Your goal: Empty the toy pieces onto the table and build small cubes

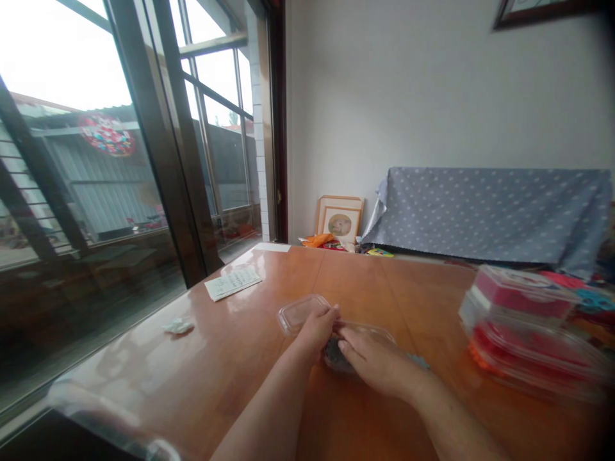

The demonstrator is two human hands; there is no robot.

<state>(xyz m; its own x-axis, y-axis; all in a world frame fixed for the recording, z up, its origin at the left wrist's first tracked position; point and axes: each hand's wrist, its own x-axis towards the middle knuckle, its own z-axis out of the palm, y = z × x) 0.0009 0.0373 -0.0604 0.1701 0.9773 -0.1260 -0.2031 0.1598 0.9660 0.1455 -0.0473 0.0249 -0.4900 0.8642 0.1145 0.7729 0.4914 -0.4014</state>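
A clear plastic container stands near the middle of the table, its lid (298, 312) folded open to the left. Dark contents, too blurred to name, lie in its base (339, 366). My left hand (319, 330) is closed where lid and base meet, with its fingertips drawn together. From the right, my right hand (368, 356) reaches across the base, its fingers bent toward the left fingertips. The hands almost touch above the container. Whatever is between their fingers is too small or hidden to make out. A light-blue piece (418, 361) shows behind my right wrist.
Stacked plastic boxes (526, 301) with pink and red contents stand at the right on the wooden table (240, 384). Written paper (234, 282) and a crumpled white tissue (178, 326) lie left. Beyond the table are framed pictures (339, 221) and a dotted grey-blue cloth (485, 214).
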